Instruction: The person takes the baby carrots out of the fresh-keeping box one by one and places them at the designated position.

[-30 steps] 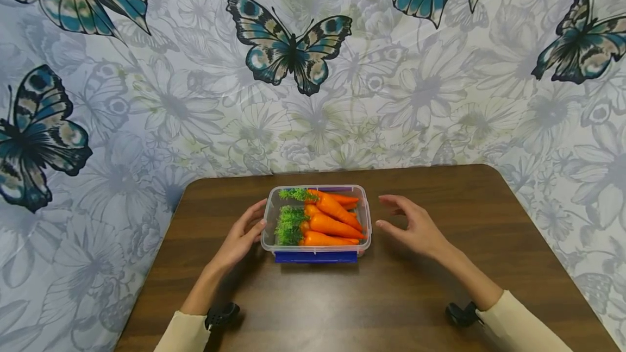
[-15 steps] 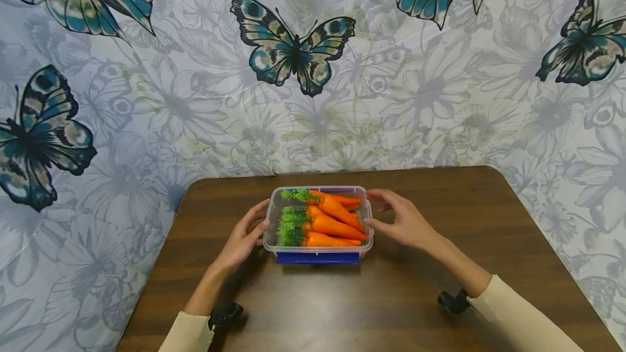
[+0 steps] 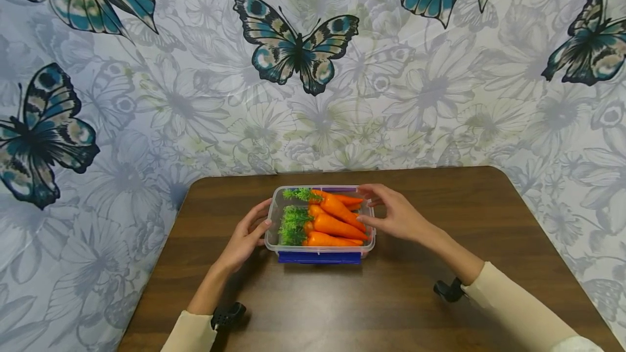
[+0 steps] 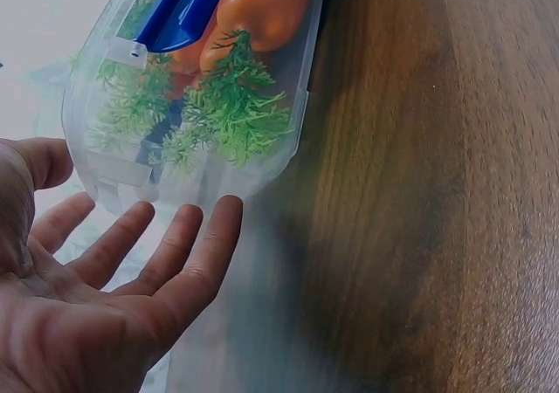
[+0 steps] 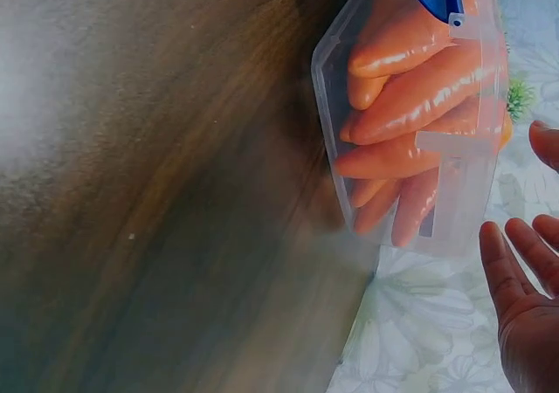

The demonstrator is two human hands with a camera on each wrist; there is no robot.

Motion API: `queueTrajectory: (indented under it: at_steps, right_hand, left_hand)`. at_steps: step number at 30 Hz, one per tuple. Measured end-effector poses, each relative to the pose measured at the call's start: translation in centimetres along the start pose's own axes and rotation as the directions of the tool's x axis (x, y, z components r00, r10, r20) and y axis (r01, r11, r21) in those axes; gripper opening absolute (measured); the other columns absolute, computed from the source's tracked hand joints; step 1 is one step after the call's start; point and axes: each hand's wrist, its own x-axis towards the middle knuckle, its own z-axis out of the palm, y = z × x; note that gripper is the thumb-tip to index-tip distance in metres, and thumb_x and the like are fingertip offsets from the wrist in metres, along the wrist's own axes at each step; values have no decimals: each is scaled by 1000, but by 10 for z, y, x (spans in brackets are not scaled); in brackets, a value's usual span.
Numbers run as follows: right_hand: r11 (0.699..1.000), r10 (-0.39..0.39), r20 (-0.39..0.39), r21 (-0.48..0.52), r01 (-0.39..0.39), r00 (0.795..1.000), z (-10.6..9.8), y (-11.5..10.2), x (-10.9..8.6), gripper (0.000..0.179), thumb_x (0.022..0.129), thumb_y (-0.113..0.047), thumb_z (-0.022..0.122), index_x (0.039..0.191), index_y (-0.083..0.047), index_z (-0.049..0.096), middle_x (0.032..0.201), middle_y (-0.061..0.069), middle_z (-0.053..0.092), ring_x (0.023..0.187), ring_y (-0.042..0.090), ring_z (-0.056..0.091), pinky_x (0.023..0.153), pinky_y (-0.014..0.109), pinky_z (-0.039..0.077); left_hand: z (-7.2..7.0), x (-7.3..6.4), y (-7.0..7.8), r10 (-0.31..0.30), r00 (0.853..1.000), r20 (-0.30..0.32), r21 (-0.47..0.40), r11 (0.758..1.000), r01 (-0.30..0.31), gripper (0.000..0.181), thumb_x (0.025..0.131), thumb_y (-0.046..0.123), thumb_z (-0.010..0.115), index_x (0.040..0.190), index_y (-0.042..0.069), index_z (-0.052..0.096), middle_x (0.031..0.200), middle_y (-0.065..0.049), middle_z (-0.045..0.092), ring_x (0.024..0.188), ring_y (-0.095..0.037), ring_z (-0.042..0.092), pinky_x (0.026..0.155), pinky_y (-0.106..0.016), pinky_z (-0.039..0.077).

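A clear plastic food container (image 3: 320,249) with blue clips sits on the table, its top uncovered. Inside lie several orange carrots (image 3: 337,226) with green leafy tops (image 3: 292,224) toward the left. My left hand (image 3: 244,237) is at the container's left end, fingers loosely extended and thumb near the rim; in the left wrist view the fingertips (image 4: 229,205) are close against the clear wall. My right hand (image 3: 398,213) hovers at the right end, thumb and fingers spread over the rim near the carrot tips. In the right wrist view its fingers hold nothing.
The brown wooden table (image 3: 313,308) extends in front of and on both sides of the container. Behind it hangs a pale floral cloth (image 3: 205,124) with printed butterflies (image 3: 298,50). A dark wrist-worn device (image 3: 229,315) is on each wrist.
My right hand has moved left, from beside the container to over its right rim. My left hand stays at the left end. The whole head view has shifted slightly.
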Motion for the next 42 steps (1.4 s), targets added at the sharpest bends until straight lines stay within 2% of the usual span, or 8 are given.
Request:
queueTrajectory:
  at_steps: [7, 15, 21, 26, 33, 42]
  right_hand:
    - [1000, -8, 40, 8, 8, 999, 2, -5, 11, 70, 93, -30, 87, 152, -10, 55, 146, 12, 65, 126, 38, 70, 101, 48, 61]
    - [999, 13, 105, -47, -8, 994, 9, -8, 20, 73, 94, -37, 85, 154, -12, 53, 150, 9, 64, 129, 31, 68, 107, 52, 58]
    - [998, 13, 171, -67, -1, 985, 15, -13, 25, 81, 92, -37, 87, 157, -8, 49, 153, 14, 61, 130, 33, 69, 108, 54, 58]
    - [989, 49, 220, -149, -16, 974, 22, -15, 29, 87, 91, -39, 88, 160, -8, 44, 155, 15, 58, 133, 32, 67, 109, 50, 58]
    - [969, 63, 245, -248, 0, 967, 32, -18, 34, 89, 91, -42, 87, 161, -9, 44, 159, 12, 55, 143, 32, 56, 122, 54, 46]
    - [953, 77, 251, -302, 3, 965, 39, -19, 35, 94, 90, -43, 88, 165, -13, 39, 162, 7, 52, 144, 29, 56, 121, 54, 48]
  left_hand:
    - [0, 0, 1, 8, 1000, -7, -8, 1000, -8, 57, 116, 29, 53, 169, 28, 35, 163, -23, 44, 142, -51, 53, 91, -46, 65]
    - [0, 0, 1, 15, 1000, 0, -2, 1000, -15, 57, 116, 29, 52, 170, 29, 34, 165, -23, 44, 144, -52, 53, 91, -45, 65]
    - [0, -1, 1, 14, 1000, -1, -17, 1000, -14, 57, 116, 28, 52, 170, 28, 34, 165, -23, 44, 144, -52, 53, 89, -42, 66]
    - [1, -2, 1, 19, 1000, 0, -12, 1000, -19, 57, 116, 27, 51, 170, 26, 34, 164, -23, 45, 144, -52, 54, 90, -43, 65]
    - [1, -3, 1, 22, 1000, 2, -15, 1000, -22, 57, 116, 27, 51, 170, 26, 33, 164, -23, 44, 144, -52, 53, 89, -41, 65]
    - [2, -3, -1, 27, 1000, -1, -5, 1000, -27, 57, 116, 28, 51, 170, 26, 33, 165, -23, 44, 144, -52, 53, 89, -41, 65]
